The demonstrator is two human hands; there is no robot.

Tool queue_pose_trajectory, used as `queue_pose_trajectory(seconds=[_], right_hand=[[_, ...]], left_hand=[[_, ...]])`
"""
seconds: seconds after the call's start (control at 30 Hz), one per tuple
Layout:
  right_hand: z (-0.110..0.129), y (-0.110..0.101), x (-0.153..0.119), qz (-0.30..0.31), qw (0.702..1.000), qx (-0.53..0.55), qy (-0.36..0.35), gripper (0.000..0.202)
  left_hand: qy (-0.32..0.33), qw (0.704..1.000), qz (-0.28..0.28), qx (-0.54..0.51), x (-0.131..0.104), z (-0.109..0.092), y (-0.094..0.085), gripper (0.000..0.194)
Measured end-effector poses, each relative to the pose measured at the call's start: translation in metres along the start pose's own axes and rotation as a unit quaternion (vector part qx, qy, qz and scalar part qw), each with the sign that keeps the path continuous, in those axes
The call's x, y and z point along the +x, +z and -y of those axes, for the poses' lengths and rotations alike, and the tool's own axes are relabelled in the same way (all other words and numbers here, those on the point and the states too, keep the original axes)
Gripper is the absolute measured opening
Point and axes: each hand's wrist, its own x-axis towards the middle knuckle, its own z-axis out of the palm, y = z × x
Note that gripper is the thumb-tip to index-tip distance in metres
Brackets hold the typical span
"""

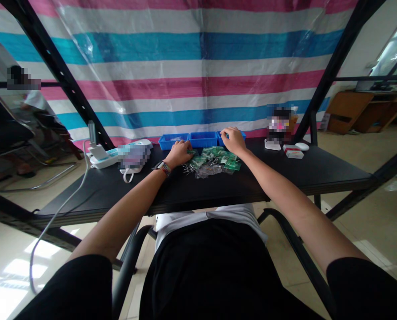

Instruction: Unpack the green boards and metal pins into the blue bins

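Observation:
A pile of green circuit boards point(221, 156) with metal leads and clear plastic bags point(206, 170) lies on the black table. Behind it, three blue bins stand in a row: a left bin point(167, 143), a middle bin point(203, 139) and a right bin point(243, 134). My left hand point(179, 154) rests at the pile's left edge, fingers bent down; what they touch is too small to tell. My right hand point(233, 140) is over the front of the right bin, its fingers curled together. Anything between those fingers is too small to make out.
At the left of the table point(334, 173) are a white power strip point(106, 159) with a cable and a pouch-like item point(134, 158). A small box point(293, 152) and a white mouse-shaped object point(302, 146) lie right. A person point(40, 102) sits far left.

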Motion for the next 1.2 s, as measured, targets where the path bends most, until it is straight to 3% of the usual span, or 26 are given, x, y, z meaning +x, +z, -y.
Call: queue_pose_trajectory(seconds=[0.27,0.47,0.57,0.67,0.73,0.8,1.0,1.2], right_hand=[[0.016,0.001,-0.004,0.01,0.999,0.047,-0.011,0.025],[0.028,0.005,-0.004,0.015,0.974,0.224,0.019,0.011],[0.038,0.008,-0.004,0.043,0.931,0.355,0.073,0.014],[0.051,0.008,-0.004,0.111,0.859,0.48,0.14,0.024],[0.062,0.005,-0.005,0.164,0.809,0.545,0.15,0.028],[0.071,0.001,-0.007,0.188,0.782,0.577,0.144,0.03],[0.075,-0.005,-0.01,0.184,0.788,0.566,0.155,0.031],[0.067,-0.007,-0.008,0.165,0.791,0.572,0.142,0.031]], left_hand=[[0.023,0.989,-0.09,-0.119,-0.001,-0.012,-0.012,0.018],[-0.029,0.943,-0.127,-0.307,0.006,-0.018,-0.014,0.024],[-0.027,0.9,-0.101,-0.423,0.007,-0.023,-0.014,0.033],[-0.013,0.865,-0.07,-0.497,0.006,-0.028,-0.014,0.041],[-0.003,0.848,-0.064,-0.526,0.004,-0.031,-0.013,0.043],[-0.002,0.835,-0.064,-0.547,0.002,-0.034,-0.012,0.044],[-0.053,0.82,-0.041,-0.568,-0.001,-0.041,-0.013,0.047],[-0.088,0.774,-0.005,-0.627,-0.001,-0.043,-0.017,0.048]])
